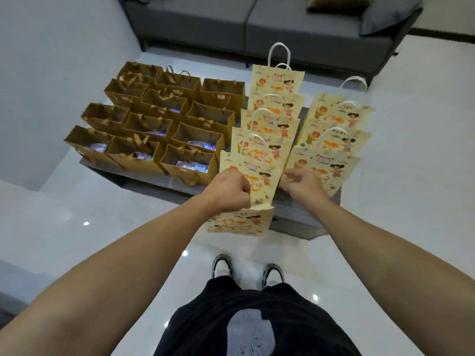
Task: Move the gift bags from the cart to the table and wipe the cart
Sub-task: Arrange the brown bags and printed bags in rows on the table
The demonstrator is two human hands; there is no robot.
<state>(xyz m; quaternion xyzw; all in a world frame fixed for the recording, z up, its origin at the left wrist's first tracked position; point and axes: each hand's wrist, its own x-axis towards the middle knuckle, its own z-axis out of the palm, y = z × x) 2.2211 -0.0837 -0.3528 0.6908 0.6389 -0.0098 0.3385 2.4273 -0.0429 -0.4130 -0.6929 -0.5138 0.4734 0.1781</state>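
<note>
Left hand (228, 190) fingers curled on yellow gift bag (246, 199) at near tabletop (295, 214) edge; right hand (302, 182) pinching its other side. I'd seat base flat, aligned with row.

The scene was lit evenly and rather coolly from overhead, at moderate brightness. Small white glints of ceiling lamps were reflected on the glossy floor (77, 227), left of and below the shoes (246, 269), and a broad pale sheen was spread across the tiles. Soft, short shadows were cast under the table (300, 222) edge and beneath the forearms. Strong wide-angle distortion was seen: the forearms were stretched towards the lower corners, and the sofa (257, 29) beyond the table was bent. Overall sharpness was limited; slight softness and compression smear were noticed on the printed bags (267, 150), and motion blur around the right hand (302, 182).
</note>
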